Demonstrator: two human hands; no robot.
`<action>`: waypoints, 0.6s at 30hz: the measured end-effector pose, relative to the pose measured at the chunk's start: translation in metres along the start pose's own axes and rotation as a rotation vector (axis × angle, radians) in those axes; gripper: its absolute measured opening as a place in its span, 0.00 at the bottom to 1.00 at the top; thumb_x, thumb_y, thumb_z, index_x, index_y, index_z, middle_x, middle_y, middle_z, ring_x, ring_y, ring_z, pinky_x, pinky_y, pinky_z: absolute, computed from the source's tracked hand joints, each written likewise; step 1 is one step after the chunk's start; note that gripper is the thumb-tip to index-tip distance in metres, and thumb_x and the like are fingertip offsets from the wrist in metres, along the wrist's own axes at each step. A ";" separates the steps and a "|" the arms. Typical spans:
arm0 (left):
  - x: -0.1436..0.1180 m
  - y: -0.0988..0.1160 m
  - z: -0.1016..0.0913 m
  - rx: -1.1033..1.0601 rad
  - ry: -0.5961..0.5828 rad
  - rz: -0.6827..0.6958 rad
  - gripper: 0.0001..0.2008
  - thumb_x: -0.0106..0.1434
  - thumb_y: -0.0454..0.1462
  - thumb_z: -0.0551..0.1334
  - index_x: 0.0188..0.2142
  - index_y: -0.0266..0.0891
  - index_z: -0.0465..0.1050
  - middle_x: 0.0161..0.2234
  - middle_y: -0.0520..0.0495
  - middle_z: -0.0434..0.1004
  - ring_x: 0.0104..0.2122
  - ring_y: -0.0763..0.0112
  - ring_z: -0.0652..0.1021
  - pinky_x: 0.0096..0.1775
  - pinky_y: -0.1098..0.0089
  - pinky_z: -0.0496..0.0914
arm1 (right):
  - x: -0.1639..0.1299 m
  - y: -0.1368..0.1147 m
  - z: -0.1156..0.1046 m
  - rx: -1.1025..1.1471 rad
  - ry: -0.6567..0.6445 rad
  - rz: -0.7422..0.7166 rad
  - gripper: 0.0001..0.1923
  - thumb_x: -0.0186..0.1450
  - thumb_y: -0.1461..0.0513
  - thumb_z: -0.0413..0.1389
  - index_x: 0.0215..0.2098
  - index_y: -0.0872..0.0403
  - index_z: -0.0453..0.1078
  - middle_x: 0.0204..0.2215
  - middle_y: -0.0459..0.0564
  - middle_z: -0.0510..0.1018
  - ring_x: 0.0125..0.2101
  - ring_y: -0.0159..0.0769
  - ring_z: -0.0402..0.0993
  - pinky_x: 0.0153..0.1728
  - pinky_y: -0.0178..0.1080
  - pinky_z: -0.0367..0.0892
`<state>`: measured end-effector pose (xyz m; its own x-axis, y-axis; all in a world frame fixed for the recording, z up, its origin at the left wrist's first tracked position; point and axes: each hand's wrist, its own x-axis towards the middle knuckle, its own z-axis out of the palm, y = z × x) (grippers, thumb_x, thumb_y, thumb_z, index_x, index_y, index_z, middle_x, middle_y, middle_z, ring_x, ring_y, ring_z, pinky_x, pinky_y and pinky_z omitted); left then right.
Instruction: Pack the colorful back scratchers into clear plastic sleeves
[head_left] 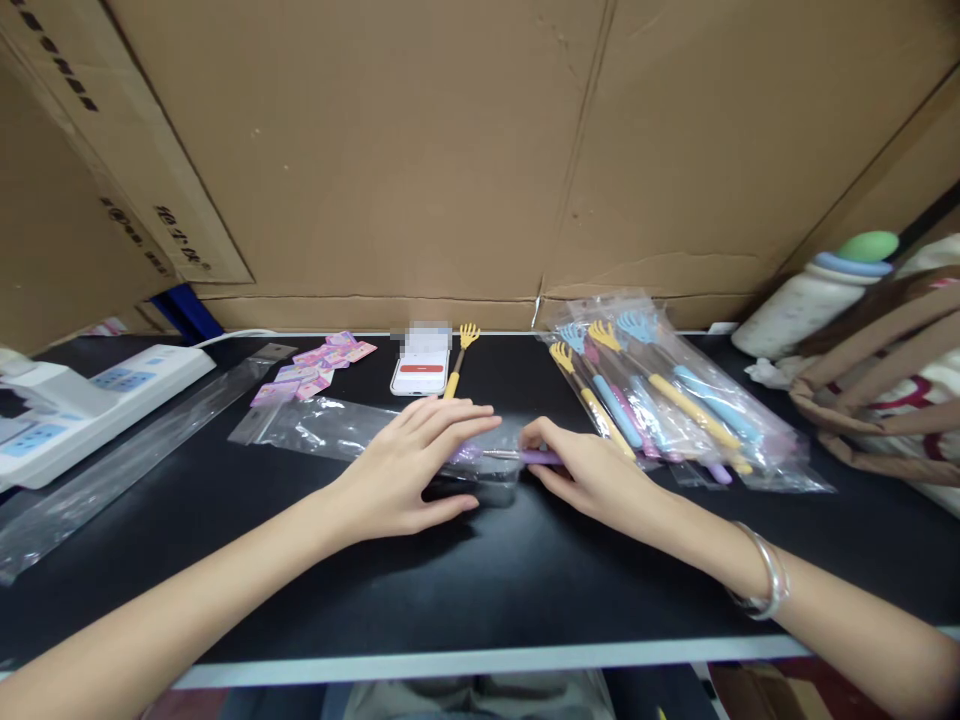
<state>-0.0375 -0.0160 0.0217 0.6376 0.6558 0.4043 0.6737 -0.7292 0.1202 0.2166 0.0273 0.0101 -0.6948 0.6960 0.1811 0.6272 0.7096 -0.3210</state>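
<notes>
A purple back scratcher (501,455) with a metal rod lies level in front of me, its head end inside a clear plastic bag (322,425). My right hand (581,465) pinches its purple handle just outside the bag's right end. Over the bag and the scratcher's head rests my left hand (416,465), its fingers stretched out and its thumb apart. My left palm hides part of the bag. Behind my left hand lies a yellow back scratcher (459,362), its claw pointing away from me.
Several bagged back scratchers (660,390) are piled at the right. A phone (420,370) and pink cards (315,368) lie at the back. Left are a long clear bag (135,455) and a power strip (112,400). A bottle (810,305) and a bag with brown straps (885,370) stand far right. Cardboard (390,150) walls the back.
</notes>
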 end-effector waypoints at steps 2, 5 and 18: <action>0.000 -0.004 -0.004 0.068 0.015 -0.003 0.30 0.62 0.44 0.60 0.61 0.40 0.53 0.60 0.43 0.61 0.60 0.60 0.61 0.61 0.58 0.55 | 0.001 0.002 -0.001 -0.015 0.009 0.002 0.09 0.65 0.64 0.50 0.44 0.49 0.59 0.35 0.45 0.77 0.33 0.36 0.77 0.33 0.35 0.65; 0.001 -0.013 -0.009 0.186 0.012 0.012 0.30 0.62 0.48 0.60 0.60 0.41 0.56 0.59 0.43 0.64 0.57 0.58 0.65 0.60 0.56 0.54 | 0.002 0.004 -0.003 -0.038 0.013 -0.001 0.09 0.64 0.64 0.51 0.43 0.49 0.60 0.35 0.44 0.78 0.33 0.35 0.76 0.33 0.34 0.64; -0.001 -0.025 0.009 0.230 0.054 -0.019 0.19 0.65 0.44 0.57 0.53 0.40 0.65 0.44 0.45 0.75 0.41 0.64 0.76 0.40 0.67 0.68 | 0.003 0.003 -0.005 -0.083 0.068 -0.053 0.07 0.66 0.65 0.50 0.42 0.50 0.63 0.35 0.45 0.77 0.31 0.34 0.75 0.31 0.34 0.63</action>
<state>-0.0513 0.0034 0.0104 0.6072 0.6534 0.4522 0.7570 -0.6486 -0.0792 0.2179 0.0326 0.0139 -0.7036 0.6614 0.2596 0.6195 0.7500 -0.2318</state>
